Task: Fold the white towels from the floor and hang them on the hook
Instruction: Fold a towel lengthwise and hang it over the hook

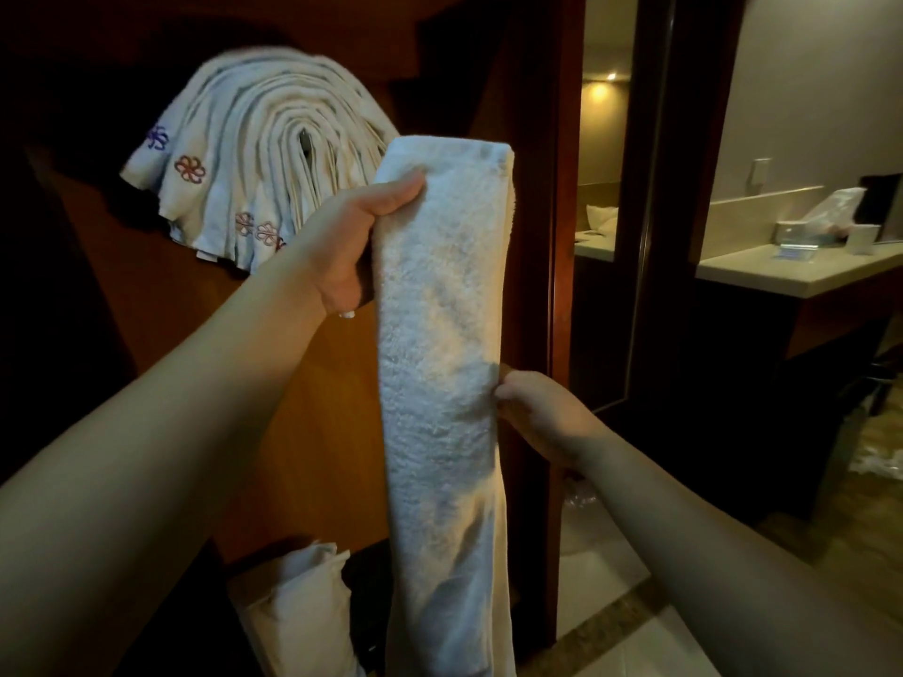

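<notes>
1. White terry cloth, folded into a long narrow strip, hangs straight down in front of the wooden door (303, 432). This towel (435, 373) is held up near its top fold by the left hand (352, 241), thumb on the front face and fingers curled behind it.
2. The right hand (532, 412) pinches the strip's right edge about halfway down. Use that pinch to keep the layers lined up, so no inner edge slips out.
3. The stack of hung towels (254, 153) drapes over the hook just left of the top fold; the hook itself is hidden beneath them.
4. Probably the next move is to lift the fold over that stack. Keep the strip flat and centred, or it may slide off the heap.
5. More white cloth (298, 608) lies low by the door.
</notes>
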`<action>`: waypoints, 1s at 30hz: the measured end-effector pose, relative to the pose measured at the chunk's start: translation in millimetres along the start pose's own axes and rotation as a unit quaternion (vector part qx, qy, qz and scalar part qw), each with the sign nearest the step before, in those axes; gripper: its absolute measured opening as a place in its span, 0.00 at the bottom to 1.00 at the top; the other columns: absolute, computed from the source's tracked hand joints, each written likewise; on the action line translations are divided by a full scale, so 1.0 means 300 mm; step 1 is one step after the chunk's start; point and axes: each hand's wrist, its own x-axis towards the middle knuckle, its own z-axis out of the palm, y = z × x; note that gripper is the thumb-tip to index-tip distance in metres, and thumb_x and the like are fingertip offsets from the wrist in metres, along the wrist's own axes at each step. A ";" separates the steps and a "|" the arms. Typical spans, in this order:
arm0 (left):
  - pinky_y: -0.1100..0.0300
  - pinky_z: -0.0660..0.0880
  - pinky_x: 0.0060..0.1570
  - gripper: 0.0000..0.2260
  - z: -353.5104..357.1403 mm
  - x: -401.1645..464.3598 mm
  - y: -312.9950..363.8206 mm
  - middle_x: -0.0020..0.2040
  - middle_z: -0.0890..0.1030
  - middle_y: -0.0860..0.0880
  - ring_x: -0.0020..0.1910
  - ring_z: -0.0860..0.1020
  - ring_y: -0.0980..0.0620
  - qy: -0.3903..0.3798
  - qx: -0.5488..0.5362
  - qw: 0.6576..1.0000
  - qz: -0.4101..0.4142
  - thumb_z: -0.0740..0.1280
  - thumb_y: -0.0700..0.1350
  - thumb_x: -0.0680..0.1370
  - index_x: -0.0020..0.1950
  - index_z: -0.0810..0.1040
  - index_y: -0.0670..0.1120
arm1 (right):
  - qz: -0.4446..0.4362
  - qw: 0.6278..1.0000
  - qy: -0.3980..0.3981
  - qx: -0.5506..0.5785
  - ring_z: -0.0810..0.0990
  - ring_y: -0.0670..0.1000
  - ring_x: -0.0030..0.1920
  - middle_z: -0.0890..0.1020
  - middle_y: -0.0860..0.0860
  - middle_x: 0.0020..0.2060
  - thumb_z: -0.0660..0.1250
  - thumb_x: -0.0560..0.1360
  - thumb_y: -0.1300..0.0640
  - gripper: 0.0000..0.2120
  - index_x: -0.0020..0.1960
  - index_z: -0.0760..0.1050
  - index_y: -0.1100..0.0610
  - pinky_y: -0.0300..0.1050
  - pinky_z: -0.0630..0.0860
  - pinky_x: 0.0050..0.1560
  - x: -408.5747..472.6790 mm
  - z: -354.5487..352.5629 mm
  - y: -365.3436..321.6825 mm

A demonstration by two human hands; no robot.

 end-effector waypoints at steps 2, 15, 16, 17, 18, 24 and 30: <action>0.49 0.81 0.46 0.20 -0.004 0.017 0.018 0.52 0.86 0.44 0.54 0.84 0.44 0.011 -0.006 1.000 0.009 0.72 0.53 0.75 0.62 0.78 0.43 | 0.003 0.995 -0.052 0.081 0.83 0.50 0.59 0.86 0.52 0.54 0.68 0.72 0.53 0.13 0.51 0.87 0.56 0.44 0.75 0.64 0.007 0.002 -0.001; 0.47 0.81 0.49 0.20 -0.067 0.064 0.049 0.53 0.86 0.44 0.56 0.83 0.43 0.038 -0.068 0.997 0.015 0.69 0.52 0.78 0.65 0.76 0.43 | -0.031 0.984 0.097 -0.144 0.84 0.35 0.42 0.85 0.33 0.38 0.73 0.65 0.30 0.18 0.39 0.83 0.43 0.26 0.74 0.38 -0.009 0.067 -0.010; 0.46 0.81 0.50 0.20 -0.073 0.065 0.052 0.54 0.86 0.43 0.57 0.83 0.43 0.034 -0.079 0.996 0.023 0.69 0.52 0.78 0.65 0.76 0.42 | -0.057 0.983 0.114 -0.129 0.83 0.33 0.42 0.84 0.32 0.38 0.73 0.65 0.29 0.19 0.40 0.82 0.44 0.25 0.74 0.38 -0.014 0.074 -0.013; 0.46 0.81 0.50 0.19 -0.077 0.066 0.054 0.54 0.86 0.43 0.58 0.83 0.42 0.032 -0.092 0.995 0.031 0.69 0.52 0.78 0.65 0.76 0.42 | -0.080 0.982 0.131 -0.108 0.83 0.33 0.43 0.85 0.32 0.39 0.73 0.63 0.29 0.21 0.43 0.81 0.45 0.26 0.75 0.39 -0.017 0.081 -0.022; 0.45 0.81 0.51 0.19 -0.080 0.066 0.058 0.55 0.85 0.43 0.59 0.82 0.42 0.029 -0.107 0.993 0.040 0.69 0.51 0.78 0.65 0.76 0.42 | -0.101 0.980 0.144 -0.094 0.83 0.33 0.45 0.86 0.36 0.42 0.72 0.61 0.27 0.24 0.45 0.82 0.44 0.26 0.75 0.40 -0.017 0.086 -0.032; 0.45 0.81 0.52 0.18 -0.088 0.083 0.075 0.58 0.84 0.41 0.60 0.82 0.41 0.040 -0.139 0.987 0.071 0.67 0.50 0.80 0.66 0.76 0.42 | -0.194 0.964 0.156 -0.095 0.79 0.32 0.56 0.80 0.32 0.56 0.72 0.65 0.29 0.12 0.45 0.83 0.31 0.26 0.75 0.48 -0.011 0.090 -0.090; 0.47 0.83 0.42 0.16 -0.074 0.125 0.044 0.51 0.86 0.42 0.51 0.85 0.42 0.145 -0.138 0.977 0.070 0.68 0.50 0.79 0.62 0.76 0.41 | -0.153 0.963 0.210 -0.069 0.82 0.40 0.58 0.81 0.38 0.60 0.75 0.67 0.32 0.27 0.64 0.70 0.24 0.38 0.82 0.52 -0.011 0.085 -0.069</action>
